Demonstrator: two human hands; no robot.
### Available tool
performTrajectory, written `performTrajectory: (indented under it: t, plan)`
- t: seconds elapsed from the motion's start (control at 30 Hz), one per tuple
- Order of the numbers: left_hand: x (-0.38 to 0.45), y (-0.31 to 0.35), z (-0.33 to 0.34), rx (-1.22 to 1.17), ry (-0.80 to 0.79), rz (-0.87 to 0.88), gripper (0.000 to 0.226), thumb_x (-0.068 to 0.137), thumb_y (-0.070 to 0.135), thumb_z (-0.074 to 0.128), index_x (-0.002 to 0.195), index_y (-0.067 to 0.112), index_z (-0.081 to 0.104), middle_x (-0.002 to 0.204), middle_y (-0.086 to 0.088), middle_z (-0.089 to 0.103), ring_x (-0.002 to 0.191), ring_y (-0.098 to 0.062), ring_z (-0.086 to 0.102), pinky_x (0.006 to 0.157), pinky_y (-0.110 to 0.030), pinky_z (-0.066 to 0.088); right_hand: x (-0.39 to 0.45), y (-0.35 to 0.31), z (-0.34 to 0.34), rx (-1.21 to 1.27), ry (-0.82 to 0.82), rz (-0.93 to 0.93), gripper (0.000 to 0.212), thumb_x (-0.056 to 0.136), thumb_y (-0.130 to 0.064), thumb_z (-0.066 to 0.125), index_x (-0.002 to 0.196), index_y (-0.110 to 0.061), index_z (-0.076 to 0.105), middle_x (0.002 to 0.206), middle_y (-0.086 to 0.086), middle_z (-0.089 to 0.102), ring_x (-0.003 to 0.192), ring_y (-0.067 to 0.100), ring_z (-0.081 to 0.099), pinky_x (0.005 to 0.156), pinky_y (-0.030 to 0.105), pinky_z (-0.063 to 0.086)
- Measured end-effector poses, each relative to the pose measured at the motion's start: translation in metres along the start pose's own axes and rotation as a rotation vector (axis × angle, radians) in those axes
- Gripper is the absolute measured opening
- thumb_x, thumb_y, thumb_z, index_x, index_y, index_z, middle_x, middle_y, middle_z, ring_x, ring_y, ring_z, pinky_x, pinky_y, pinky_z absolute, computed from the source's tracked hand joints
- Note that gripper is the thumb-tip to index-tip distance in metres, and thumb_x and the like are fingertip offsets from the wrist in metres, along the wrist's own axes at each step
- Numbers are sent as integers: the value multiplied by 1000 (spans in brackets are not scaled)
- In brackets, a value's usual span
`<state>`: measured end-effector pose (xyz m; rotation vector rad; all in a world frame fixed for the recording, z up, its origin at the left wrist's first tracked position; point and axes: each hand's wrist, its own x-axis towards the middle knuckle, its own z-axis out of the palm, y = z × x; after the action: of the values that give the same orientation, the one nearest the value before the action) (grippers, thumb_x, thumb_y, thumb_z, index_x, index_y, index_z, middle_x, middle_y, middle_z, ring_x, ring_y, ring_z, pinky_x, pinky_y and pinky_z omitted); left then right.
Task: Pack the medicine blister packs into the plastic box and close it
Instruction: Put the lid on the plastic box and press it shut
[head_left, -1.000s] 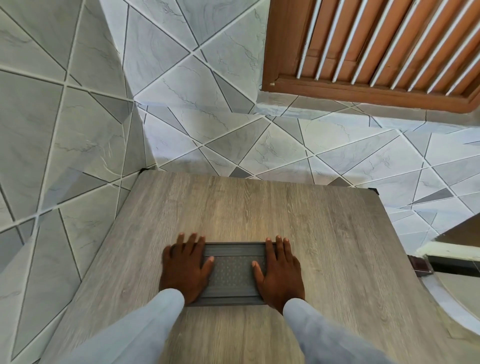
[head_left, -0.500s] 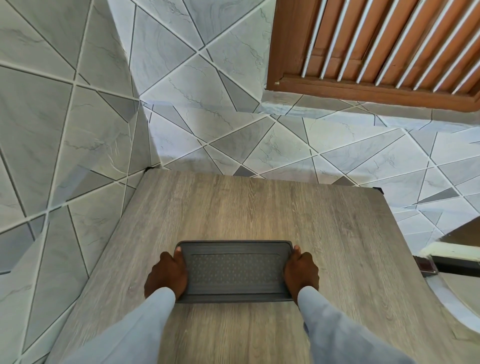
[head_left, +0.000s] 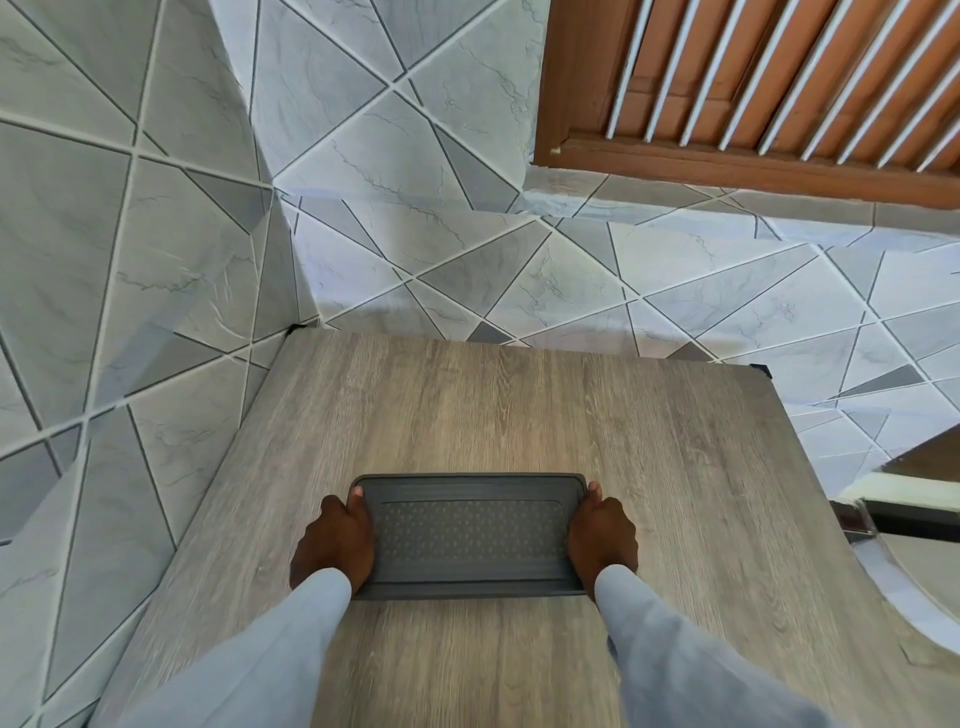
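A dark grey plastic box (head_left: 470, 535) lay flat on the wooden tabletop (head_left: 519, 415), close to the near edge and about in the middle between the left and right edges. Its lid was on, and the top showed a raised frame around a panel with a pattern of small dots. The long sides of the box ran parallel to the near edge of the tabletop. No blister packs could be seen; the lid hid what was inside.

The left hand (head_left: 335, 543) was at the left short end of the box, with the fingers curled down along the side and the thumb lying on the upper left corner of the lid. The right hand (head_left: 602, 535) was at the right short end in the same way, with its thumb at the upper right corner. Both hands were closed against the box, so each grip was grasping one end of it, and the box sat between them. Both arms wore light blue sleeves (head_left: 270, 660) that came in from the near edge.

The far part of the tabletop was bare wood. Its far edge met a wall of grey tiles (head_left: 415, 208) with slanted lines, and the same tiles covered the wall along the left edge. Above the far right corner was a brown wooden window frame (head_left: 753, 166) with white bars.
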<state>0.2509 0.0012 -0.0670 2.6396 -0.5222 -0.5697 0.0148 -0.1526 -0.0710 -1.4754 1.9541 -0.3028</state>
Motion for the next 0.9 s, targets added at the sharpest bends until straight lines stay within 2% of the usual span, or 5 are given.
performTrajectory:
  t: [0.3, 0.43, 0.6, 0.73, 0.9]
  plan:
    - [-6, 2, -7, 25, 10, 19, 61, 95, 56, 15, 117, 8, 46, 112, -22, 62, 99, -40, 59, 81, -44, 43, -7, -1, -7, 40, 8, -34, 58, 98, -51, 19, 115, -7, 53, 115, 19, 62, 104, 38, 58, 90, 46, 44]
    - [-7, -1, -11, 11, 3, 50, 55, 97, 52, 20, 116, 8, 46, 112, -21, 62, 98, -39, 60, 79, -42, 43, -11, 2, -10, 48, 6, -68, 55, 98, -50, 23, 114, -7, 53, 112, 18, 63, 102, 37, 59, 85, 42, 45]
    - [-11, -9, -12, -75, 7, 57, 51, 98, 50, 24, 112, 9, 52, 108, -17, 63, 94, -34, 60, 78, -40, 43, -18, 25, -14, 111, 5, -100, 48, 96, -49, 33, 93, -9, 57, 89, 12, 64, 79, 28, 61, 75, 40, 51]
    - [-13, -4, -13, -127, 5, 59, 47, 99, 44, 27, 108, 7, 56, 106, -17, 63, 93, -34, 60, 82, -40, 46, -16, 30, -18, 146, -30, -120, 44, 97, -44, 38, 81, -8, 59, 79, 9, 63, 70, 23, 59, 65, 32, 47]
    - [-12, 20, -12, -144, -2, 115, 37, 100, 30, 33, 109, 3, 56, 109, -20, 62, 94, -34, 58, 78, -36, 40, -2, 30, -28, 186, -34, -101, 40, 98, -36, 42, 84, -4, 59, 76, 10, 61, 66, 22, 57, 61, 30, 43]
